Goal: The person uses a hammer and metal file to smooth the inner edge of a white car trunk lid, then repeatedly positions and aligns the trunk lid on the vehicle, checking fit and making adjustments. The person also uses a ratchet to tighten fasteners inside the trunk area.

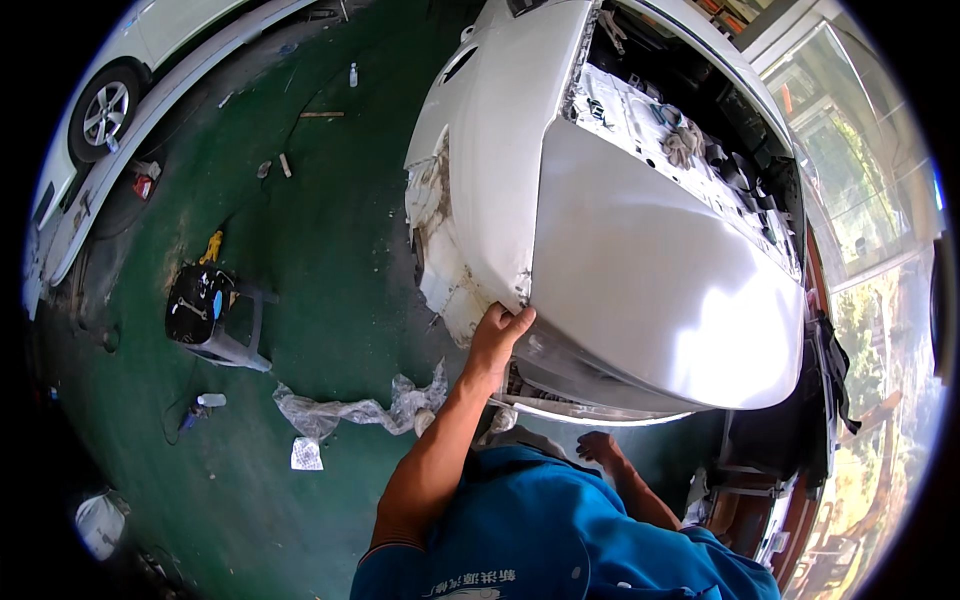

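The rear of a white car body (490, 150) stands in front of me, and its pale trunk lid (640, 240) is down. My left hand (497, 340) is closed at the lid's near left corner, its thumb along the edge and its other fingers partly hidden. Beside that hand is the bare, dirt-stained rear side of the body (440, 250), without its outer trim. Low in front of me, below the lid's rear edge, my right hand (600, 447) hangs with loosely spread fingers and nothing in it.
Work gloves (684, 145) lie inside the windowless rear opening. To the left, a black-topped stool (200, 305) bears a wrench (190, 307). Crumpled clear plastic sheeting (350, 412) lies on the green floor. Another white car (165, 35) stands far left; glass windows (830, 160) line the right.
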Motion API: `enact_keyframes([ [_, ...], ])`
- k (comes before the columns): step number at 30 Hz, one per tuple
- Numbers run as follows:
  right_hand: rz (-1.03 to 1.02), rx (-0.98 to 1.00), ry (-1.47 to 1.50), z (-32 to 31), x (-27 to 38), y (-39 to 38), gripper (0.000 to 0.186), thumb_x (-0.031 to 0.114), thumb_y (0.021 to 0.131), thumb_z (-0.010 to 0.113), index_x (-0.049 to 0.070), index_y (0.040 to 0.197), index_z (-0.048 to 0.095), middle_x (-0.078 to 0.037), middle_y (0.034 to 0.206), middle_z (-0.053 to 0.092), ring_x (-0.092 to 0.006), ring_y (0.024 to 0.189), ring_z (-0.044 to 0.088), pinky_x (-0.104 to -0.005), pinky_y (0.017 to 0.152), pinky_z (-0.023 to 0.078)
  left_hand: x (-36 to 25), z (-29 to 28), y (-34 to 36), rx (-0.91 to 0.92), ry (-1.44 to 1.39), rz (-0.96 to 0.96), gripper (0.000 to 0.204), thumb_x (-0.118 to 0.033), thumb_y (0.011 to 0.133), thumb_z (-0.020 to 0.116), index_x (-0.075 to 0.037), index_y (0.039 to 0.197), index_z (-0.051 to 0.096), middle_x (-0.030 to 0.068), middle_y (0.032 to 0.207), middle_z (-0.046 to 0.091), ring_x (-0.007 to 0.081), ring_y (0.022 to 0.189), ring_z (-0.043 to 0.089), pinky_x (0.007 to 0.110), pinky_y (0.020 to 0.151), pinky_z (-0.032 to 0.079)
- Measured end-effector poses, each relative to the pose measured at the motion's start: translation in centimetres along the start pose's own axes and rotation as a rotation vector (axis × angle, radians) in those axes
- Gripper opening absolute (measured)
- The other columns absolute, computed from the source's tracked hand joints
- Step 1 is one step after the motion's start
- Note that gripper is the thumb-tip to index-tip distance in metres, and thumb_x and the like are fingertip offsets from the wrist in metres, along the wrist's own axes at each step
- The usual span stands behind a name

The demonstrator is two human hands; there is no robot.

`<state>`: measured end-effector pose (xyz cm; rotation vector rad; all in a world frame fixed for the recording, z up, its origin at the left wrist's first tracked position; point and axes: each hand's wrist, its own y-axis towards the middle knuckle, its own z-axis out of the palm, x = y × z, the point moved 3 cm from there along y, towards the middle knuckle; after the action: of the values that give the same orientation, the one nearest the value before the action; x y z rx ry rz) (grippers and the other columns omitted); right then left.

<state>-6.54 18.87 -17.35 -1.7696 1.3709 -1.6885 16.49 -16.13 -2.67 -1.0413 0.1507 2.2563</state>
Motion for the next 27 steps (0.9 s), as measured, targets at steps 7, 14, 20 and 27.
enact_keyframes([
  [7, -0.115, -0.388, 0.461, -5.0, 1.3, -1.5, 0.027, 0.024, 0.094, 0.062, 0.002, 0.109, 0.066, -0.013, 0.09, 0.07, -0.0232, 0.072, 0.068, -0.033, 0.063, 0.054, -1.2, 0.5, 0.0, -0.033, 0.069, -0.024, 0.054, -0.041, 0.09, 0.074, -0.004, 0.126, 0.056, -0.0009, 0.111, 0.058, 0.0097, 0.098, 0.049, 0.029, 0.09, 0.039],
  [14, -0.395, -0.747, 1.174, -18.0, -1.0, -1.3, 0.065, 0.049, 0.1, 0.05, 0.004, 0.146, 0.041, -0.017, 0.144, 0.05, -0.0339, 0.124, 0.055, -0.0468, 0.103, 0.044, 0.9, -0.7, 1.2, 0.012, 0.159, 0.001, 0.064, -0.046, 0.09, 0.07, -0.009, 0.139, 0.05, 0.001, 0.128, 0.058, 0.0152, 0.113, 0.053, 0.038, 0.097, 0.038],
  [20, -0.518, -0.769, 1.193, -20.0, 3.6, -2.0, 0.069, 0.051, 0.1, 0.049, 0.001, 0.147, 0.042, -0.018, 0.144, 0.051, -0.0326, 0.124, 0.055, -0.045, 0.102, 0.045, 0.7, -0.7, 0.4, -0.06, 0.196, -0.049, 0.058, -0.048, 0.091, 0.068, -0.008, 0.132, 0.055, 0.0025, 0.125, 0.059, 0.0162, 0.113, 0.053, 0.038, 0.097, 0.039],
  [27, -0.593, -1.245, 0.929, -24.7, 1.3, -6.0, 0.044, 0.038, 0.1, 0.058, 0.002, 0.124, 0.062, -0.01, 0.111, 0.067, -0.0208, 0.098, 0.062, -0.0347, 0.084, 0.05, -7.2, 1.8, 0.5, -0.498, 0.756, 0.456, 0.062, -0.035, 0.099, 0.062, 0.006, 0.141, 0.042, 0.0217, 0.139, 0.053, 0.0299, 0.127, 0.052, 0.042, 0.108, 0.039],
])
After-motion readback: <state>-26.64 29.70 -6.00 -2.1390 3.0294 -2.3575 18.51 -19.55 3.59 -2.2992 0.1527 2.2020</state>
